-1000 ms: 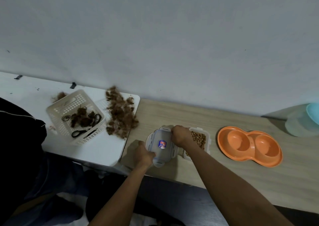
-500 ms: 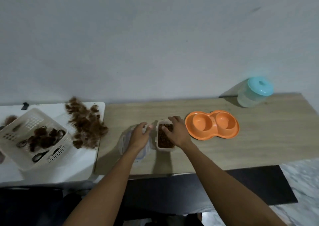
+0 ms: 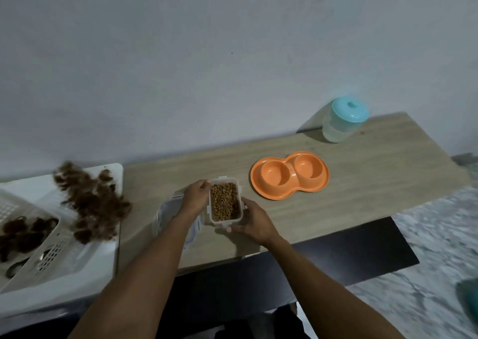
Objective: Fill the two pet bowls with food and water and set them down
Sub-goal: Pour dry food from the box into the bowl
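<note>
Both of my hands are on the open food container (image 3: 224,202), and that is the only view I have, from my head looking down. My left hand (image 3: 194,197) curls around the container's far-left corner, fingers (image 3: 204,183) hooked over the rim, so the box cannot slide toward me or twist. My right hand (image 3: 252,218) cups the near-right corner from below and beside, thumb along the wall. I judge that I am taking it at opposite corners because it is full of loose brown kibble (image 3: 224,201) and has no lid on: a grip at two corners keeps it level and gives me control of the tilt when I pour.

Just under my left wrist lies the container's lid (image 3: 165,216), flat on the wooden table (image 3: 362,188), parked on the side away from where I must pour, so it does not block the way.

Beyond my right hand, up and to the right and a little apart from the container, sits the orange double bowl (image 3: 289,174), both wells bare. It lies within a short reach, so the kibble has little way to travel. Farther off past the bowl, against the wall, stands the jug with a teal lid (image 3: 344,121), which I take to hold the water; it stays upright and shut until the food is in.

Out beyond my left arm, on a white table (image 3: 113,250), a heap of brown hair (image 3: 90,201) and a white basket (image 3: 46,256) lie well clear of the work.
</note>
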